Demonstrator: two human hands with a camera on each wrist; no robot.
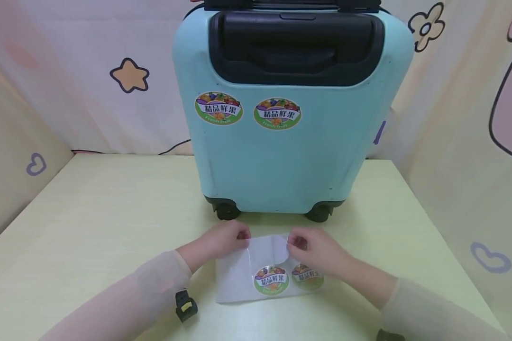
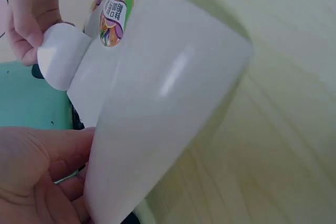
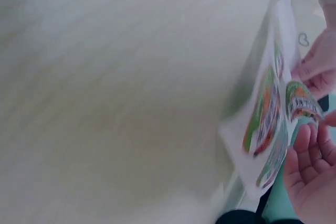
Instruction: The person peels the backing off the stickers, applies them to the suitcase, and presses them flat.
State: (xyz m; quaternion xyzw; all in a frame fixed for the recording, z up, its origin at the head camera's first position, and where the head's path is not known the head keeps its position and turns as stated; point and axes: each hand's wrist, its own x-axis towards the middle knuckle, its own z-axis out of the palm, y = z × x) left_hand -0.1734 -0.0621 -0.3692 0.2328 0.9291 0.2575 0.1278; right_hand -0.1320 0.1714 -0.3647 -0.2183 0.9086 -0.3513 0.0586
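A white sticker sheet (image 1: 234,279) lies tilted up over the table in front of the suitcase, with printed oval fruit stickers (image 1: 271,280) on it. My left hand (image 1: 228,239) grips the sheet's far edge between thumb and fingers. At the sheet's upper right, my right hand (image 1: 320,248) pinches the edge of one sticker. That sticker (image 2: 62,56) is partly lifted and curls over, showing its white back in the left wrist view and its printed face in the right wrist view. The light blue suitcase (image 1: 281,166) stands upright behind, bearing two oval stickers side by side (image 1: 219,108).
Beneath everything is a pale wood-grain table (image 1: 89,227). The suitcase stands on black wheels (image 1: 227,210), with a black handle recess (image 1: 296,47) near its top. Printed curtains (image 1: 81,61) enclose the back and sides. A thin black cable (image 1: 173,147) runs behind the table.
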